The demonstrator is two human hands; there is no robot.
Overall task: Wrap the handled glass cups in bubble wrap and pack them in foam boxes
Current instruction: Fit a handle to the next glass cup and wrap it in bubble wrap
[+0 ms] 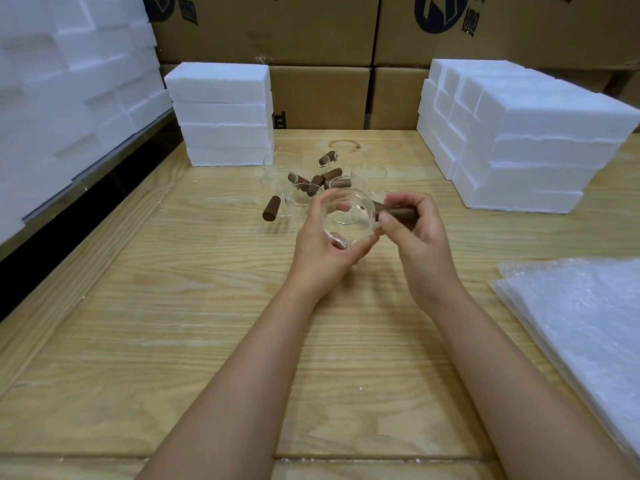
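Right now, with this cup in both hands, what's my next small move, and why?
Probably carry the glass cup right and lay it on the bubble wrap. It is unwrapped; the left hand cups its bowl, the right hand grips its wooden handle, and the sheets lie close on the right.

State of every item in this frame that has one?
Clear glass cup with brown wooden handle: unwrapped, held in both hands.
Left hand: grips cup body.
Right hand: pinches cup handle.
Other handled glass cups: unwrapped, clustered on table.
Clear bubble wrap sheets: stacked flat.
White foam boxes: stacked, closed.
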